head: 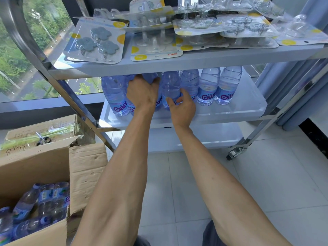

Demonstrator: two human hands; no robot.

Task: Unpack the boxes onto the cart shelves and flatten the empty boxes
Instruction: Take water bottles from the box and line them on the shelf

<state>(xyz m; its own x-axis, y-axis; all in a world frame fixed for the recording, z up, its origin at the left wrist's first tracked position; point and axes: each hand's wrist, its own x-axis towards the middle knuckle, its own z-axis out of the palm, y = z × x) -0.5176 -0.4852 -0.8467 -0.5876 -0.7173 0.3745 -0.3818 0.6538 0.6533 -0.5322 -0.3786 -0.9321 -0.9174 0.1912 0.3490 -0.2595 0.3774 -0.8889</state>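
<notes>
nearest you, at your lower left, the open cardboard box (pixel 53 167) sat on the floor with its flaps up, and more water bottles (pixel 35 206) lay jumbled on their sides inside it; their labels showed barcodes, but the lettering there was too small to read. behind it a second, closed box (pixel 44 128) carried faint print and a handwritten scrawl you could not make out, with a pair of scissors (pixel 41 139) lying on top.

both your arms reached forward to the cart's middle shelf (pixel 230 110). your left hand (pixel 142 94) was curled over the shoulder of a bottle in the row, gripping it from above. your right hand (pixel 182 107) pinched the lower part of the neighbouring bottle (pixel 170 87), thumb and fingers round its label.

the bottles on that shelf (pixel 209 86) stood upright in a row, touching one another, clear ribbed plastic with a blue tint, each label showing the start of a purple word, "gam", the rest being hidden.

the bottom shelf (pixel 204 137) was white, and a caster (pixel 234 153) stood on the tiled floor.

farthest up, the top shelf (pixel 159 66) held overlapping blister cards of hooks (pixel 95 41), some grey and flower-shaped, some clear, with yellow dots on the cards; their print was unreadable.
</notes>
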